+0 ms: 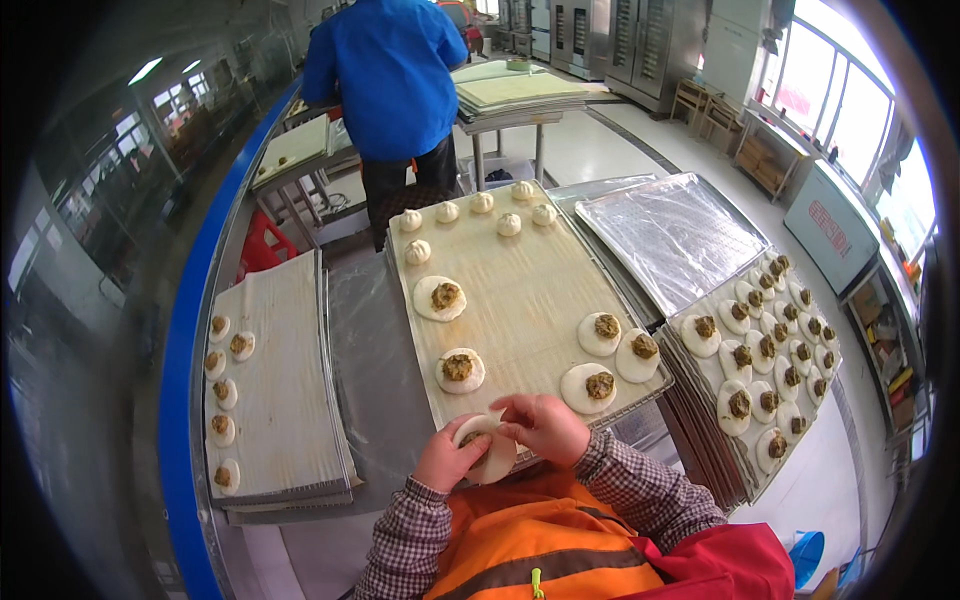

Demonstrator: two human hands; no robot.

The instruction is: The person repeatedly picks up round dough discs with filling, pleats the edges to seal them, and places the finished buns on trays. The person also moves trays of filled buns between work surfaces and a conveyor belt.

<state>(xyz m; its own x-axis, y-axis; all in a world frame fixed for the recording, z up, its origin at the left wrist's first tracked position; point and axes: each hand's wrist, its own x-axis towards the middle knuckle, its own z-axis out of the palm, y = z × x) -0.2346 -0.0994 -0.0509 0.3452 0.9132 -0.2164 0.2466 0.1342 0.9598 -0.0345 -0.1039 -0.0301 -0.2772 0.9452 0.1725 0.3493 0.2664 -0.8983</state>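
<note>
Close to my body, a round white dough wrapper (497, 464) is held between both hands. My left hand (450, 456) cups it from below with the thumb over the filling, which is mostly hidden. At its upper right edge, the fingers of my right hand (545, 428) are pinched on the dough. Just beyond lies a lined tray (510, 290). Several pleated buns (509, 224) sit at its far end. Nearer, flat wrappers topped with brown filling (460, 371) lie at the left, with more filled wrappers (588, 388) at the right.
Stacked trays on the right carry many filled wrappers (734, 400); a plastic-covered tray (670, 235) lies behind them. A left stack of trays (280, 370) holds several more. Ahead, a person in a blue jacket (385, 80) stands near another tray-stacked table (520, 92).
</note>
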